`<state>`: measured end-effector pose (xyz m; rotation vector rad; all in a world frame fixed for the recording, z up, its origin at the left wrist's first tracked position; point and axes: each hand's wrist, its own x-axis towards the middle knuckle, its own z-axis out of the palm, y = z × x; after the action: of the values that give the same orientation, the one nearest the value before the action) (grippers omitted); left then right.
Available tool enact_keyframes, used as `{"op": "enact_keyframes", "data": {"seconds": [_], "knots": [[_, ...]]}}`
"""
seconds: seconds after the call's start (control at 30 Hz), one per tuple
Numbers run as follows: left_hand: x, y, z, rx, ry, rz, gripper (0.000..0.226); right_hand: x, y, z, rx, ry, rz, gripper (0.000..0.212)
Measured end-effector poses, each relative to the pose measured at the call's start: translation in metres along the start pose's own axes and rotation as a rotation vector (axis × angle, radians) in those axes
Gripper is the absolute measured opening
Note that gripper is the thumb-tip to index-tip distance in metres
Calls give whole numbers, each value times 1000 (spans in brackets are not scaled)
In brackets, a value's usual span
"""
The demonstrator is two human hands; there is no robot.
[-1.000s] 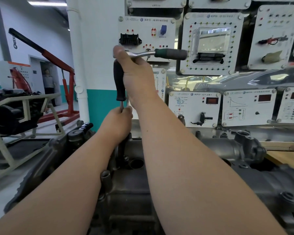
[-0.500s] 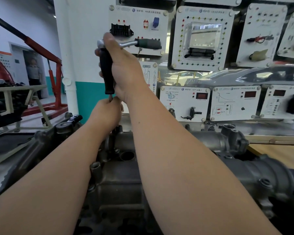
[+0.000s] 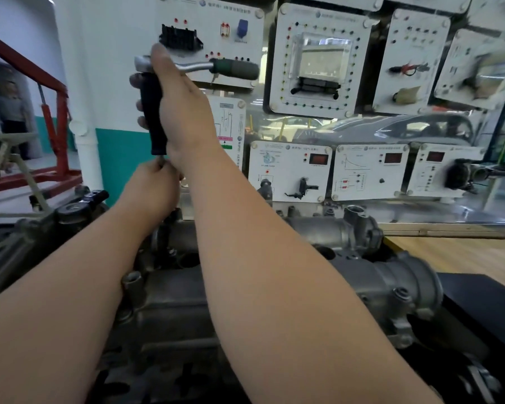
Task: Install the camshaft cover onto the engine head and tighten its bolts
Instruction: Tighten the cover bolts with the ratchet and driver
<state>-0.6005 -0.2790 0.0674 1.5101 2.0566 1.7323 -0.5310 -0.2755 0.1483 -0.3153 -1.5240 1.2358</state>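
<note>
Your right grip (image 3: 184,112) keeps holding the black driver handle (image 3: 152,121) under the ratchet (image 3: 216,65), upper left; your left grip (image 3: 150,189) pinches its shaft (image 3: 160,159). Nothing has turned: the camshaft cover (image 3: 169,304), lower centre, awaits tightening.

both arms are bare, with no cloth on any part in view. the left forearm (image 3: 70,287) and the right forearm (image 3: 268,272) are uncovered from the frame's lower edge up to the wrists — smooth, broad near the elbow and narrowing toward the wrist. the left hand (image 3: 152,188) and the right hand (image 3: 184,112) are bare too. the right thumb (image 3: 159,55) is blunt at the tip, and three rounded fingertips (image 3: 135,80) show — soft with blur.
</note>
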Motion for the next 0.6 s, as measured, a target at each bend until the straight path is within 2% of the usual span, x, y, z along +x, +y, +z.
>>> {"op": "enact_keyframes", "data": {"seconds": [0.1, 0.27, 0.33, 0.4, 0.5, 0.6], "knots": [[-4, 5, 0, -13, -31, -45, 17, 3, -1, -3, 89, 5, 39, 25], [-16, 14, -7, 22, 17, 19, 13, 0, 4, 1, -216, 252, -292, 30], [-22, 17, -12, 41, 94, 58, 14, -2, 2, 5, -272, 318, -333, 28], [-27, 19, -17, 26, 152, 100, 18, -4, 0, 10, -267, 337, -310, 26], [-31, 15, -20, -13, 169, 118, 26, -4, 1, 8, -203, 254, -248, 23], [-29, 14, -19, -17, 175, 160, 30, -6, -3, 4, -132, 139, -63, 23]]}}
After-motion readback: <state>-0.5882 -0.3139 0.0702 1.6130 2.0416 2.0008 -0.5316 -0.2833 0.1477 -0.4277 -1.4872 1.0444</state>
